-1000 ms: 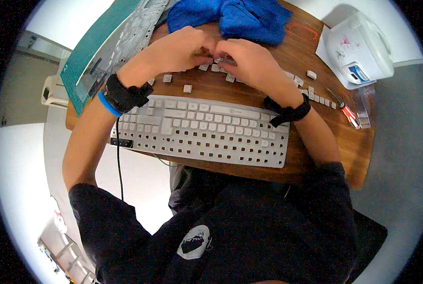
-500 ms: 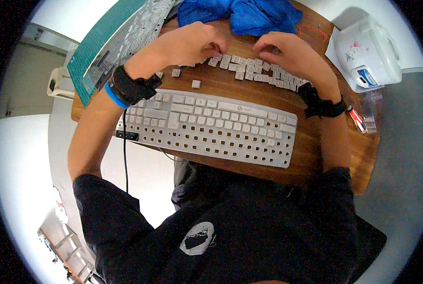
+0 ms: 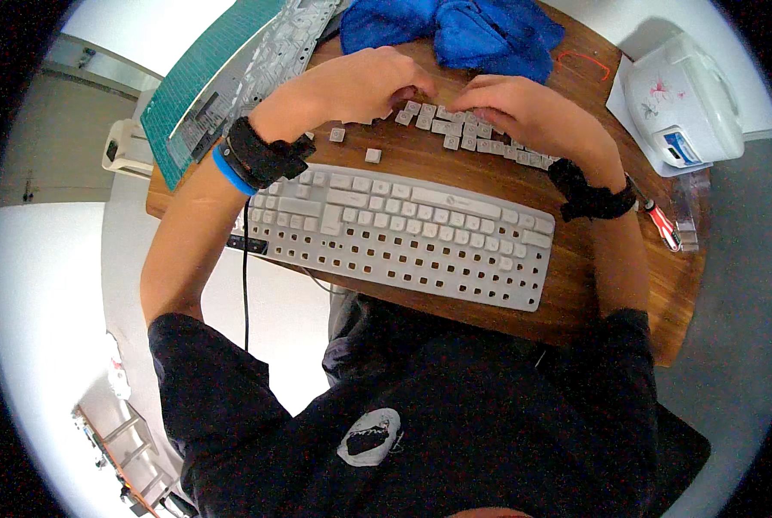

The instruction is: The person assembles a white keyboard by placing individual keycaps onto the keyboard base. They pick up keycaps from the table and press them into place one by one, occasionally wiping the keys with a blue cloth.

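Lying in crooked rows on one wooden worktop, the loose white keycaps are too covered to count; two stand alone between left hand and keyboard. The left grip curls inward, the right hand bends over the rows; whether either clamps a keycap, I cannot tell. Outward: one screwdriver, one blue cloth, one white lidded container, contents hidden.
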The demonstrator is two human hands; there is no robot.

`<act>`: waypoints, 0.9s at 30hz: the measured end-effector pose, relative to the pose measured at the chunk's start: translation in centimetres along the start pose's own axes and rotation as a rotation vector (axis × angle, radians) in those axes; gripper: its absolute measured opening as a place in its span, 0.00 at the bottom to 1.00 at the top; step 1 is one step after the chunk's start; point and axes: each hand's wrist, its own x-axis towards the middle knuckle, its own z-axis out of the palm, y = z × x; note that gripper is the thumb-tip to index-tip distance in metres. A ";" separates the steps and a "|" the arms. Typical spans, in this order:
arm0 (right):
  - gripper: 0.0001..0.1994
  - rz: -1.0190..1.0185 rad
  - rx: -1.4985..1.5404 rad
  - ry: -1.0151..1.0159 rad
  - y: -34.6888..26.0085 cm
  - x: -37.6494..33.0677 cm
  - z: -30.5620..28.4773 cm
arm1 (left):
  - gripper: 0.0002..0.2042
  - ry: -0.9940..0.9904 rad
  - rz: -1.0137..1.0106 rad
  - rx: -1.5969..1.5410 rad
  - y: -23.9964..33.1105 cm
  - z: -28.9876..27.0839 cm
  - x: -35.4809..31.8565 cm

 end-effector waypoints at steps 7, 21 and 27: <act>0.13 -0.001 -0.100 -0.025 -0.5 0.0 -0.3 | 0.13 0.097 0.026 -0.003 0.3 0.4 -0.1; 0.13 0.081 -0.122 -0.024 -1.2 0.3 0.1 | 0.17 0.032 0.104 0.031 0.1 0.2 -0.3; 0.11 0.018 -0.118 0.016 -0.7 0.5 0.5 | 0.18 0.071 0.109 0.055 0.0 0.8 -0.5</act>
